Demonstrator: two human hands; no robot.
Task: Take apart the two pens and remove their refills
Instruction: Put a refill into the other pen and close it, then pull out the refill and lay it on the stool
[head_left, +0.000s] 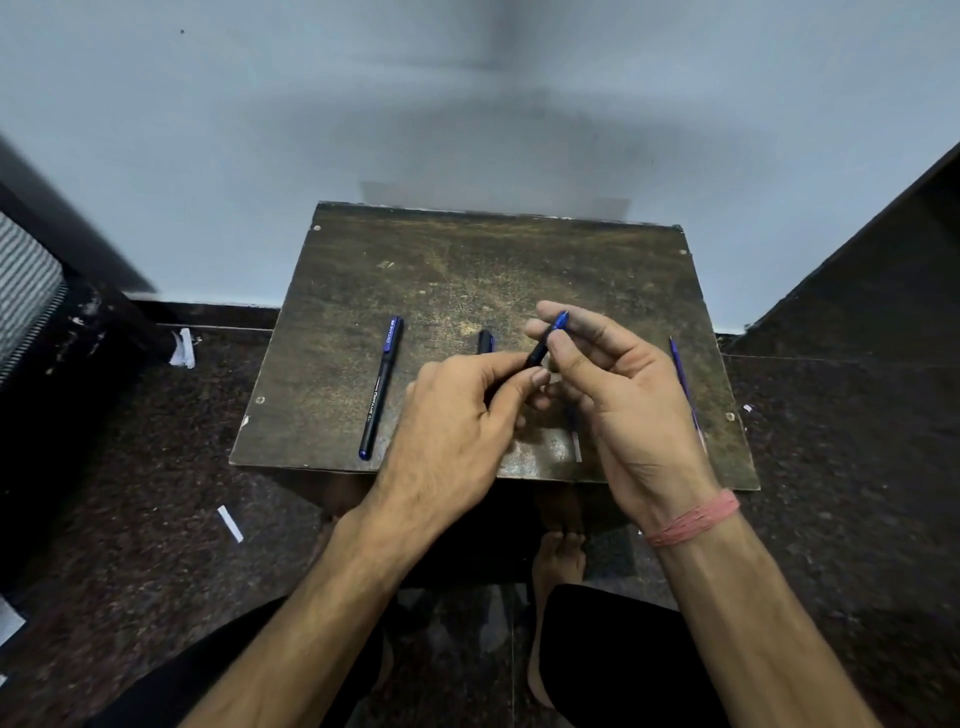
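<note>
Holding a black pen body up over the small brown table, both hands pinched on it. Left hand gripping the low end with thumb and fingers closed tight. Right hand pinching the top part near the blue end, other fingers spread loose. Whole second pen lying flat on the table, off to the left, cap on. Black cap lying on the table just behind the hands. Thin purple refill lying near the right edge. Red thread band tied round the right wrist.
</note>
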